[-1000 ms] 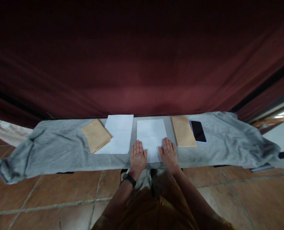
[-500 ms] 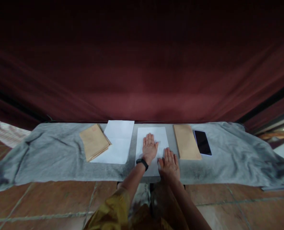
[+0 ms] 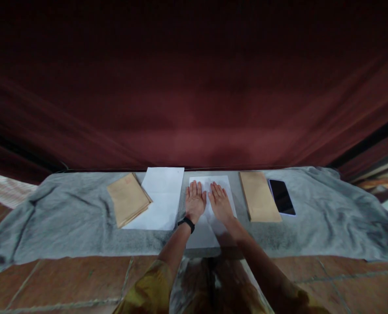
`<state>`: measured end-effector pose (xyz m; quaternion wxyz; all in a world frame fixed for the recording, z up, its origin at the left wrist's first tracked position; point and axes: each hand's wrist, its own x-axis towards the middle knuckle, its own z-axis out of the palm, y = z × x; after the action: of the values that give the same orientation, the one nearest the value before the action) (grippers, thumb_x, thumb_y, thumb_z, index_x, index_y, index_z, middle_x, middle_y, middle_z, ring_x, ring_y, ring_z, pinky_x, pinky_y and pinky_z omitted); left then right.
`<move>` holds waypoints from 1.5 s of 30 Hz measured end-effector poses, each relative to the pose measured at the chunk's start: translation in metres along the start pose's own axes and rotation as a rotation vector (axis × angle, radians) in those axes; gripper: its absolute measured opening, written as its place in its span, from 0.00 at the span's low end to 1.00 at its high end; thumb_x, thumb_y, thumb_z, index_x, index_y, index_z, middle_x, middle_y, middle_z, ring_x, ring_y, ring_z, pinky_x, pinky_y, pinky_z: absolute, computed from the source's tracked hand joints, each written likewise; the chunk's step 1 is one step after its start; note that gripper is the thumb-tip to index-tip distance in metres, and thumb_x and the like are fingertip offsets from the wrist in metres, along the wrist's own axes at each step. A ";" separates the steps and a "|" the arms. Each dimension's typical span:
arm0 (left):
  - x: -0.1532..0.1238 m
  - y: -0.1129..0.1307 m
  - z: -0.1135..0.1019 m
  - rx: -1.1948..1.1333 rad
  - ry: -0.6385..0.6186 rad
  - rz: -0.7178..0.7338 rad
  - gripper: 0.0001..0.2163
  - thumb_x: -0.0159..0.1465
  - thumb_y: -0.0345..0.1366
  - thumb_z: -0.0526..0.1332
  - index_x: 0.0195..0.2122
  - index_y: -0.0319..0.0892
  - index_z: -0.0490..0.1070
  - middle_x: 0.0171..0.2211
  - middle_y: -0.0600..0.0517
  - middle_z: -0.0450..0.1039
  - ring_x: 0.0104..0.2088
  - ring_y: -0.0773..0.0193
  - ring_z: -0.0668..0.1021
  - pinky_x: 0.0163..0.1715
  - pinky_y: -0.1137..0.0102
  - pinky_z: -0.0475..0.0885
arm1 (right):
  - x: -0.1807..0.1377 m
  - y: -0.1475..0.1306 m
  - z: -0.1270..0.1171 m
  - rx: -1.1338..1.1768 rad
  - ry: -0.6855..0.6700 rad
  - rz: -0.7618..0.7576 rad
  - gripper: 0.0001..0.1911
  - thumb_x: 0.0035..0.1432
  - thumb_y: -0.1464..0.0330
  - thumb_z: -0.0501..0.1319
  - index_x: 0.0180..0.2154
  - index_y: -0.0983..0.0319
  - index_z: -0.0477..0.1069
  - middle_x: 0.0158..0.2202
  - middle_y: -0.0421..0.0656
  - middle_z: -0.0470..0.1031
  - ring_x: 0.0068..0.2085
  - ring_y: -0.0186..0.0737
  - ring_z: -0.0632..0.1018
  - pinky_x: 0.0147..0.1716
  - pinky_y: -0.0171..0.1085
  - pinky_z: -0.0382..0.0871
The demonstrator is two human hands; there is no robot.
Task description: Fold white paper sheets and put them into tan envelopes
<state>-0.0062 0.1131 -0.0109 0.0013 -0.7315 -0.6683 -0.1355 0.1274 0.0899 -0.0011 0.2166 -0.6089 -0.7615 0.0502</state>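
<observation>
A white sheet of paper point(image 3: 200, 237) lies on the grey cloth in front of me. My left hand point(image 3: 195, 203) rests flat on its upper left part, fingers stretched out and pointing away from me, a black band on the wrist. Beside it, my right hand point(image 3: 220, 203) also lies flat on the paper, fingers extended and angled to the left. A narrow gap separates the two hands. Neither one grips anything. The hands and forearms cover part of the sheet.
Left of the sheet lie white papers point(image 3: 163, 205) with a crease, partly under a stack of brown envelopes point(image 3: 126, 198). To the right are a brown envelope stack point(image 3: 260, 198) and a phone point(image 3: 282, 197). Grey cloth point(image 3: 76, 218) covers the surface; a dark red curtain point(image 3: 194, 144) hangs behind.
My right hand has moved up and left from the sheet's lower right edge onto its upper part. My left hand has shifted slightly left. Both stay flat.
</observation>
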 end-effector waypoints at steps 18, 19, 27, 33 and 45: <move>0.000 0.000 -0.003 0.054 -0.057 -0.019 0.29 0.75 0.46 0.44 0.71 0.33 0.53 0.72 0.37 0.51 0.73 0.50 0.54 0.71 0.53 0.49 | 0.037 0.041 0.028 -0.175 0.099 0.074 0.31 0.74 0.58 0.45 0.69 0.71 0.57 0.69 0.58 0.60 0.69 0.55 0.62 0.67 0.53 0.52; 0.000 0.000 -0.003 0.048 -0.053 -0.015 0.30 0.75 0.48 0.44 0.72 0.33 0.53 0.72 0.37 0.50 0.73 0.50 0.53 0.71 0.53 0.49 | 0.035 0.043 0.027 -0.181 0.106 0.090 0.31 0.74 0.58 0.45 0.69 0.72 0.57 0.69 0.58 0.60 0.69 0.55 0.62 0.67 0.53 0.52; -0.002 -0.001 -0.004 0.024 -0.051 -0.004 0.32 0.74 0.52 0.45 0.72 0.37 0.52 0.72 0.38 0.50 0.73 0.49 0.53 0.70 0.51 0.50 | 0.018 0.061 0.019 -0.210 0.172 0.160 0.32 0.74 0.59 0.45 0.68 0.74 0.56 0.67 0.62 0.63 0.68 0.55 0.64 0.65 0.54 0.57; -0.002 0.002 -0.007 0.031 -0.049 -0.007 0.31 0.74 0.50 0.46 0.72 0.36 0.52 0.72 0.38 0.50 0.72 0.48 0.54 0.70 0.50 0.50 | -0.004 0.050 0.014 -0.187 0.247 0.183 0.31 0.73 0.62 0.43 0.69 0.74 0.55 0.67 0.63 0.62 0.67 0.57 0.66 0.64 0.56 0.59; -0.002 0.003 -0.008 0.039 -0.067 -0.006 0.31 0.74 0.50 0.47 0.72 0.35 0.53 0.73 0.36 0.47 0.73 0.47 0.53 0.70 0.52 0.49 | -0.052 0.007 0.014 -0.156 0.132 0.051 0.29 0.73 0.62 0.49 0.69 0.70 0.56 0.68 0.59 0.61 0.69 0.53 0.63 0.66 0.54 0.55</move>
<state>-0.0054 0.1096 -0.0031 -0.0072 -0.7334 -0.6727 -0.0979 0.1368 0.0453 -0.0300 0.2168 -0.6451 -0.7313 -0.0442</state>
